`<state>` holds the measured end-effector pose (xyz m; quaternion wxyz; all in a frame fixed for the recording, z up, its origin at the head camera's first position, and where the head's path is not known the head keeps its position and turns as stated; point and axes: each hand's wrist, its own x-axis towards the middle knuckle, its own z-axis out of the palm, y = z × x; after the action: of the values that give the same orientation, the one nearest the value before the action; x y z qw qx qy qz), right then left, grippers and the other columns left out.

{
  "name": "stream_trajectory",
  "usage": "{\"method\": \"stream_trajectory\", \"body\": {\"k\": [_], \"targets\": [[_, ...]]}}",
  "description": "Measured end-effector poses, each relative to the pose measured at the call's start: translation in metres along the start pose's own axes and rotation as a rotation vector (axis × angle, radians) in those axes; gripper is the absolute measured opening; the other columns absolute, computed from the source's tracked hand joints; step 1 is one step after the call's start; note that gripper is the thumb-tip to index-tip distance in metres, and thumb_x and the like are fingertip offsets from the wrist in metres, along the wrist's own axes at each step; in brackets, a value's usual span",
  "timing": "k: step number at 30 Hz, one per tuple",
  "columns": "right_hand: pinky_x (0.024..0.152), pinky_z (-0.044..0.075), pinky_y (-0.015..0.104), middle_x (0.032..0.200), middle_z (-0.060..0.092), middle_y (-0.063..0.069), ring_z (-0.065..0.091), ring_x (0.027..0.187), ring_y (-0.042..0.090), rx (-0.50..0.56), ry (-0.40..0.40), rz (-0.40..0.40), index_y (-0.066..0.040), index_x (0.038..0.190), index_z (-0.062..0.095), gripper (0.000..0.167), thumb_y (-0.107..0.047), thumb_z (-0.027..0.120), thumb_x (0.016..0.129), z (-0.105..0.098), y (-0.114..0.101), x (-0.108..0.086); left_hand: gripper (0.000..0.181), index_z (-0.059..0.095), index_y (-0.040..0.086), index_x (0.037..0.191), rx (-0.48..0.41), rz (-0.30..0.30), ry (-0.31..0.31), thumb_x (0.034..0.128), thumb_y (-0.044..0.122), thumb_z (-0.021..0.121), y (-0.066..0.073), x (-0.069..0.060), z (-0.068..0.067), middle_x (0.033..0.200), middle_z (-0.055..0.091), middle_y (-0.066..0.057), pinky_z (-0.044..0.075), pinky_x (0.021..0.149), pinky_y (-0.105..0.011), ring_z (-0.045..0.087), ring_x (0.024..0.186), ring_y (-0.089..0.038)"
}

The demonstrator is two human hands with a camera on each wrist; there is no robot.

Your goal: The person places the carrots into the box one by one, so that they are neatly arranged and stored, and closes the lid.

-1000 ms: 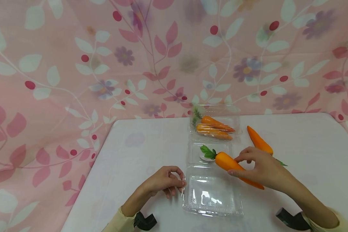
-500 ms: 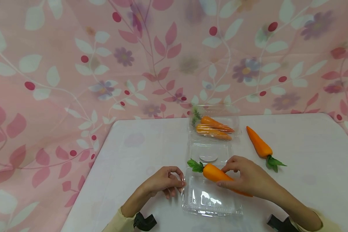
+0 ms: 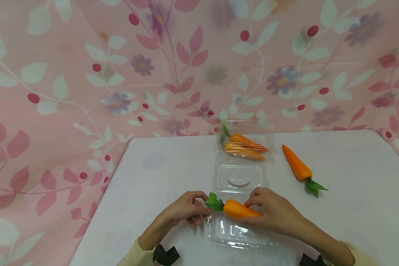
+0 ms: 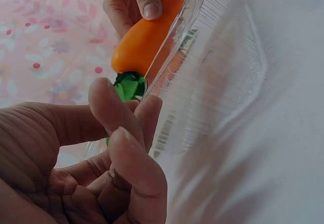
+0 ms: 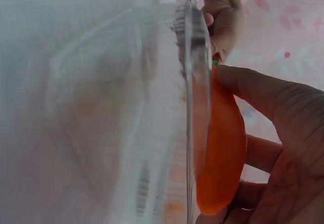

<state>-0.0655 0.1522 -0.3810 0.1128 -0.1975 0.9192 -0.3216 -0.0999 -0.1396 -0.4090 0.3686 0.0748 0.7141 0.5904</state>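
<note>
A clear hinged plastic container (image 3: 236,236) lies opened out on the table, its near half in front of me. My left hand (image 3: 186,210) pinches the left rim of that near half between thumb and fingers. My right hand (image 3: 274,210) grips an orange carrot (image 3: 237,210) with green leaves and holds it over the near half. The carrot's leaves (image 3: 214,202) point left, close to the left fingertips. Its tip is hidden behind the right hand in the head view. In the right wrist view the carrot (image 5: 223,143) is beside the container's rim (image 5: 190,122).
Another carrot (image 3: 297,164) lies on the table to the right, leaves toward me. At the back, a closed clear container (image 3: 246,127) holds several carrots (image 3: 244,147). The white table (image 3: 166,166) ends at a pink floral cloth (image 3: 199,74).
My right hand has carried the carrot left and toward me, from the container's right side to over its near half. The left hand stays at the rim.
</note>
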Motion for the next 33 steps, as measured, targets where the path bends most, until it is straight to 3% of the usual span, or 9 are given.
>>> {"method": "stream_trajectory", "body": {"k": [8,15,21,33], "targets": [[0.069,0.048,0.025,0.094,0.056,-0.010,0.051,0.086,0.013,0.003,-0.011,-0.001,-0.025,0.094,0.078,0.041,-0.062,0.076,0.076,0.012,-0.003,0.002,0.026,0.058,0.001,0.106,-0.016,0.001,-0.002,0.0831,0.003,0.070,-0.001,0.000,0.000,0.070,0.069,-0.010,0.045,0.038,-0.020,0.056,0.045,-0.009],[0.067,0.047,0.024,0.091,0.054,-0.013,0.049,0.083,0.009,-0.010,-0.020,-0.014,-0.022,0.096,0.079,0.047,-0.064,0.072,0.078,0.023,-0.004,0.005,0.024,0.061,0.003,0.105,0.009,-0.006,0.000,0.0856,0.008,0.073,0.001,-0.001,0.000,0.071,0.069,-0.011,0.046,0.039,-0.020,0.056,0.044,-0.009],[0.062,0.044,0.023,0.087,0.051,-0.012,0.045,0.078,0.009,0.008,-0.078,0.007,-0.022,0.092,0.079,0.042,-0.062,0.073,0.079,0.033,-0.007,0.006,0.024,0.059,0.002,0.105,-0.004,-0.005,-0.003,0.0850,0.006,0.072,0.001,-0.001,0.000,0.071,0.069,-0.012,0.046,0.039,-0.020,0.057,0.044,-0.010],[0.063,0.044,0.023,0.086,0.050,-0.012,0.043,0.077,0.008,-0.127,-0.112,-0.069,-0.017,0.088,0.078,0.036,-0.053,0.077,0.080,0.039,-0.006,0.010,0.024,0.060,0.003,0.104,0.016,-0.002,-0.009,0.0869,0.012,0.074,0.001,0.000,0.000,0.071,0.069,-0.010,0.046,0.039,-0.020,0.055,0.044,-0.009]]}}
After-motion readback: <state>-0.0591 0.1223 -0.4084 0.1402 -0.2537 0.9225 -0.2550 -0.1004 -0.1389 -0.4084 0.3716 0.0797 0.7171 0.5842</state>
